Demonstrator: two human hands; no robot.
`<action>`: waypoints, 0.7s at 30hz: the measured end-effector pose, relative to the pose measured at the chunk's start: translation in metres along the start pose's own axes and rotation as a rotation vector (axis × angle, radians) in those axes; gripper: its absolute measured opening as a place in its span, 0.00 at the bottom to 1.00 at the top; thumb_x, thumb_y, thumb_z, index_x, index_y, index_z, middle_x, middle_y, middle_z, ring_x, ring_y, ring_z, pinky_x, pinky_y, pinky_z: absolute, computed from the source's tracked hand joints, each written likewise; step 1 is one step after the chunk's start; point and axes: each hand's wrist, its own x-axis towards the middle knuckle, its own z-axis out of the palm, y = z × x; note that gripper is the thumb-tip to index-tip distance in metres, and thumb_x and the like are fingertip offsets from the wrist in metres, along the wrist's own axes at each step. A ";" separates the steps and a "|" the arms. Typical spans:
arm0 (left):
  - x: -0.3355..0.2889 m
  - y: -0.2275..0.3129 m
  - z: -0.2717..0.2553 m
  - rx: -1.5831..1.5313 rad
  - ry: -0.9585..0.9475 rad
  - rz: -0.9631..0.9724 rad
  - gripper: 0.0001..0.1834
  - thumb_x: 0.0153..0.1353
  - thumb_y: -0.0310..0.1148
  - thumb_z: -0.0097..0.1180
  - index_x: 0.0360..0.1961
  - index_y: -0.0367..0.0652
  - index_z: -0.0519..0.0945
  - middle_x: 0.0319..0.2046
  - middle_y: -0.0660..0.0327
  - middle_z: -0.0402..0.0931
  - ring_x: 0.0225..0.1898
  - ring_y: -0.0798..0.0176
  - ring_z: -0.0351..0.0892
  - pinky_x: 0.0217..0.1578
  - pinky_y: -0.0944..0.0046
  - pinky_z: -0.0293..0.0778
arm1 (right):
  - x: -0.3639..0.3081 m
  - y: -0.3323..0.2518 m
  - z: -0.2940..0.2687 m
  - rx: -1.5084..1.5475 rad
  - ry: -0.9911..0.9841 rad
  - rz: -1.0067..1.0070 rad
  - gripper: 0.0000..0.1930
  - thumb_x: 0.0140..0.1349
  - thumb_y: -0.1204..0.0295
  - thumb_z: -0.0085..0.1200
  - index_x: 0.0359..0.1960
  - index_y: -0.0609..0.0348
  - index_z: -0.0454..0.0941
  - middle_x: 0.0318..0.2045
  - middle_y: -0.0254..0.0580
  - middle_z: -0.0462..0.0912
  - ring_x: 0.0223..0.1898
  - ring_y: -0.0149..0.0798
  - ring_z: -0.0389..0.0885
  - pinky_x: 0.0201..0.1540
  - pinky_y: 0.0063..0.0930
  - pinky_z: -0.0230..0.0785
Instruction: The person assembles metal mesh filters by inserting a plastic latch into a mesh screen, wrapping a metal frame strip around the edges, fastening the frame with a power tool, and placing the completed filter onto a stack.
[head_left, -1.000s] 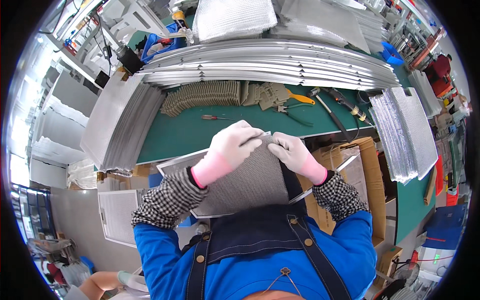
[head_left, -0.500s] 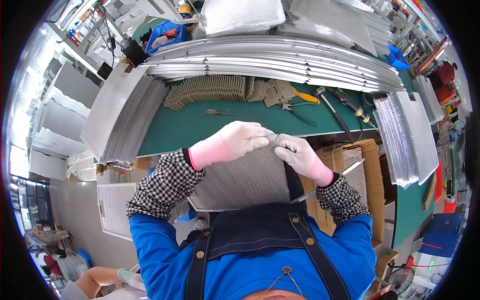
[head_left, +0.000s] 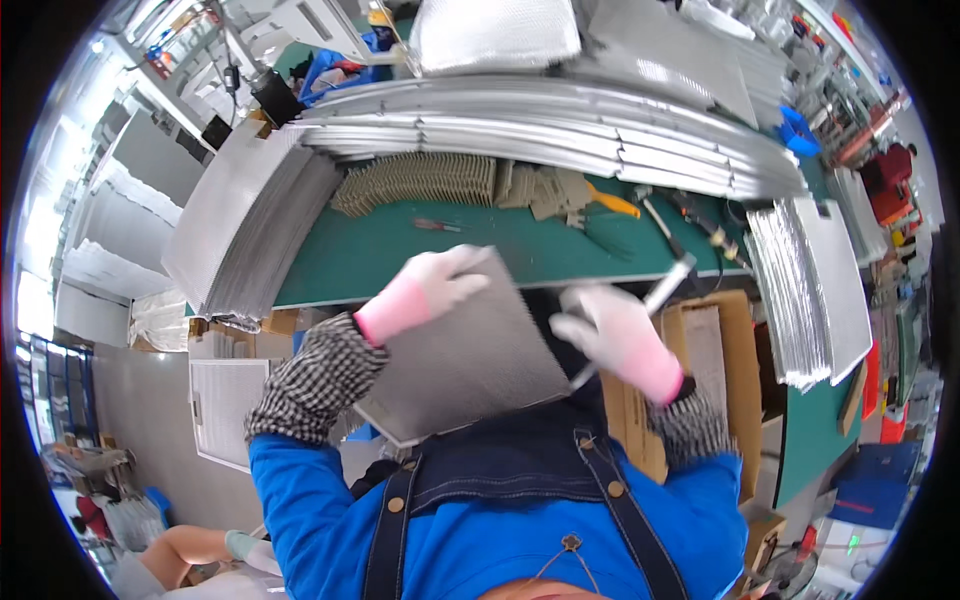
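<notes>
A grey, fine-mesh filter panel (head_left: pixel 470 350) rests tilted against my lap, below the bench's front edge. My left hand (head_left: pixel 437 285), in a white glove with a pink cuff, grips its upper corner with fingers over the edge. A pale metal frame strip lines the panel's lower left edge. Another thin metal strip (head_left: pixel 668 285) slants up from the panel's lower right corner and passes beneath my right hand (head_left: pixel 605 330). That gloved hand is apart from the mesh and smeared by motion, so whether it holds the strip is unclear.
On the green bench (head_left: pixel 380 250) lie a screwdriver (head_left: pixel 437 225), brown corner pieces (head_left: pixel 415 183), pliers, a hammer and a power driver (head_left: pixel 710 230). Long metal strips (head_left: pixel 560 125) stretch behind them. Mesh panels stand stacked left (head_left: pixel 240 220) and right (head_left: pixel 815 290). A cardboard box (head_left: pixel 735 370) stands right.
My right hand has left the panel's upper corner and moved right and down. The slanting strip has swung steeper. My left hand has shifted left, and the panel has turned.
</notes>
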 end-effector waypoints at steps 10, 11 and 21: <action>-0.009 0.066 -0.082 -0.339 0.832 -0.005 0.11 0.71 0.32 0.52 0.40 0.32 0.77 0.27 0.71 0.67 0.29 0.77 0.61 0.31 0.72 0.61 | 0.019 -0.027 0.019 0.848 0.600 0.015 0.17 0.67 0.77 0.49 0.57 0.66 0.69 0.36 0.34 0.75 0.32 0.22 0.68 0.36 0.19 0.64; 0.000 0.077 -0.079 -0.388 0.919 0.102 0.11 0.72 0.32 0.51 0.43 0.32 0.76 0.28 0.72 0.68 0.29 0.78 0.60 0.30 0.73 0.60 | 0.027 -0.026 0.000 0.781 0.725 -0.042 0.15 0.67 0.78 0.49 0.55 0.66 0.70 0.34 0.31 0.74 0.31 0.21 0.67 0.34 0.18 0.62; 0.041 0.039 -0.035 -0.329 0.940 0.150 0.10 0.72 0.29 0.42 0.35 0.35 0.73 0.24 0.70 0.59 0.28 0.74 0.56 0.29 0.70 0.58 | 0.066 0.035 -0.038 0.883 0.618 -0.181 0.13 0.71 0.62 0.54 0.43 0.61 0.76 0.29 0.20 0.71 0.32 0.17 0.63 0.36 0.17 0.55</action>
